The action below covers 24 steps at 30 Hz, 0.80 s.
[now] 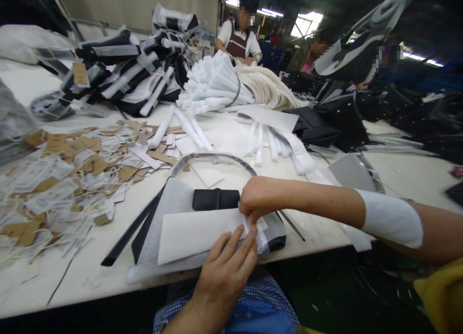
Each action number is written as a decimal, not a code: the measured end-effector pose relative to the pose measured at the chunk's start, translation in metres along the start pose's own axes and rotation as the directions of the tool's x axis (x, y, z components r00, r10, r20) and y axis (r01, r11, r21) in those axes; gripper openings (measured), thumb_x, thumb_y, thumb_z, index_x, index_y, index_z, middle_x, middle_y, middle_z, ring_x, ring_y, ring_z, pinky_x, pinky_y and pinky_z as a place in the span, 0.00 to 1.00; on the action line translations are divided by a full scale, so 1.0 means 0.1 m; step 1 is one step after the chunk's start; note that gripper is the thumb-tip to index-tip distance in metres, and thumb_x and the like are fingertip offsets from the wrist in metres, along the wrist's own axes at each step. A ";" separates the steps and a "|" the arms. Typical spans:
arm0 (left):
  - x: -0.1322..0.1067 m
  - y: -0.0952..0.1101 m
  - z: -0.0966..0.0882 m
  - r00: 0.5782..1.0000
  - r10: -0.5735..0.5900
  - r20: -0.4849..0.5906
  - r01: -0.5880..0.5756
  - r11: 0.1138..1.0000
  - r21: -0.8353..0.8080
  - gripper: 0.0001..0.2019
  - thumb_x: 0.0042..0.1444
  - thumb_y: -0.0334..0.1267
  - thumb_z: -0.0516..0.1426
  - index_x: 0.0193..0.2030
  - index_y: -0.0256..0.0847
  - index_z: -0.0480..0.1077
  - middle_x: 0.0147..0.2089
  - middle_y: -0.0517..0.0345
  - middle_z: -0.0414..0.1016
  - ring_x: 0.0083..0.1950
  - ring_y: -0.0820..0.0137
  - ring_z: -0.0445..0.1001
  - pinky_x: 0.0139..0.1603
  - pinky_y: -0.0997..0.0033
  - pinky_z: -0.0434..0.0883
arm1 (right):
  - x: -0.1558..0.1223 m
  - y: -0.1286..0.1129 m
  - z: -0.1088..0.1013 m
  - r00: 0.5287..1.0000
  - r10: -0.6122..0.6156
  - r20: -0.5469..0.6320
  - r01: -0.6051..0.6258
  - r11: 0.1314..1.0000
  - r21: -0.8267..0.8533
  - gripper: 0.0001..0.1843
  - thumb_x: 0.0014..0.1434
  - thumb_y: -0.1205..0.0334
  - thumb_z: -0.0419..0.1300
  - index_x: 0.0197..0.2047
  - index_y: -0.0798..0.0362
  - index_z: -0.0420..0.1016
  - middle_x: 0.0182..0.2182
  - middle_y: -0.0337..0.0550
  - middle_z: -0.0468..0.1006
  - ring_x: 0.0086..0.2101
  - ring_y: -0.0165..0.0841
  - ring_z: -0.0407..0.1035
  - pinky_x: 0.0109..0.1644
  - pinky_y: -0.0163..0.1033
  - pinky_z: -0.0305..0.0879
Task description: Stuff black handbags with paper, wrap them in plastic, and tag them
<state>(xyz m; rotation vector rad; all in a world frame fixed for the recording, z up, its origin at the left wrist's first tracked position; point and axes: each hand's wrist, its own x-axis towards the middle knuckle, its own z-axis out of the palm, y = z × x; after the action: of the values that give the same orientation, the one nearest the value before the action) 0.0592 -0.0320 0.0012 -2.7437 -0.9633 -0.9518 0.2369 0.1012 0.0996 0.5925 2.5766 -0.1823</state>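
Note:
A black handbag (215,199) lies flat near the table's front edge, partly wrapped in grey-white foam sheet (170,203), its curved handle (213,158) sheathed in clear plastic. A white foam sheet (195,235) covers its front. My left hand (226,271) presses flat on the right end of that sheet, fingers spread. My right hand (258,199) pinches the sheet's right edge beside the bag's clasp. A black strap (133,232) runs off to the left.
Brown and white hang tags (65,174) with strings litter the left. Wrapped black-and-white bags (123,68) pile at the back left, white foam rolls (213,83) at the back centre, loose rolls (264,146) nearby. Black bags (325,121) lie right. A seated person (238,39) works across the table.

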 end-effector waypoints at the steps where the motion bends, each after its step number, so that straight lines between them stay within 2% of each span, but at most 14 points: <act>1: 0.00 0.00 0.01 1.000 0.000 -0.013 0.000 1.000 -0.009 0.17 0.71 0.35 0.45 0.54 0.45 0.74 0.66 0.66 0.68 0.64 0.68 0.68 0.67 0.66 0.59 | 0.01 0.00 -0.02 1.000 0.009 0.007 -0.009 1.000 -0.016 0.12 0.55 0.47 0.68 0.30 0.46 0.83 0.25 0.40 0.81 0.26 0.31 0.70 0.26 0.35 0.44; 7: 0.00 0.01 0.05 0.994 0.011 -0.108 -0.014 0.999 -0.033 0.14 0.69 0.33 0.49 0.49 0.43 0.76 0.59 0.66 0.76 0.61 0.66 0.72 0.64 0.65 0.61 | 0.09 0.00 -0.14 0.993 0.019 0.117 -0.016 1.000 -0.020 0.19 0.54 0.39 0.66 0.31 0.47 0.83 0.26 0.42 0.82 0.27 0.32 0.71 0.27 0.36 0.44; 17: 0.00 0.03 0.10 0.991 -0.032 -0.131 0.027 0.999 -0.043 0.14 0.69 0.34 0.49 0.48 0.44 0.76 0.59 0.66 0.76 0.61 0.67 0.71 0.64 0.66 0.61 | 0.21 0.04 -0.20 0.982 0.029 0.186 -0.026 1.000 -0.015 0.21 0.47 0.36 0.69 0.31 0.45 0.83 0.25 0.39 0.81 0.26 0.31 0.70 0.27 0.36 0.46; 24: 0.00 0.03 0.11 0.985 -0.037 -0.168 0.031 0.999 -0.038 0.15 0.70 0.34 0.48 0.47 0.44 0.77 0.58 0.66 0.77 0.60 0.68 0.72 0.64 0.68 0.61 | 0.31 0.33 -0.08 0.992 0.062 0.114 -0.062 0.998 0.000 0.26 0.48 0.33 0.66 0.28 0.49 0.82 0.22 0.41 0.80 0.23 0.31 0.66 0.28 0.37 0.44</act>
<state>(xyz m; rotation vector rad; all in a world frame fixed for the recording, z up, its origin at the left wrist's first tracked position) 0.0670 -0.0314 -0.0077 -2.6303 -0.9753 -1.1951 0.2234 0.1439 0.0904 0.6437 2.4451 -0.1938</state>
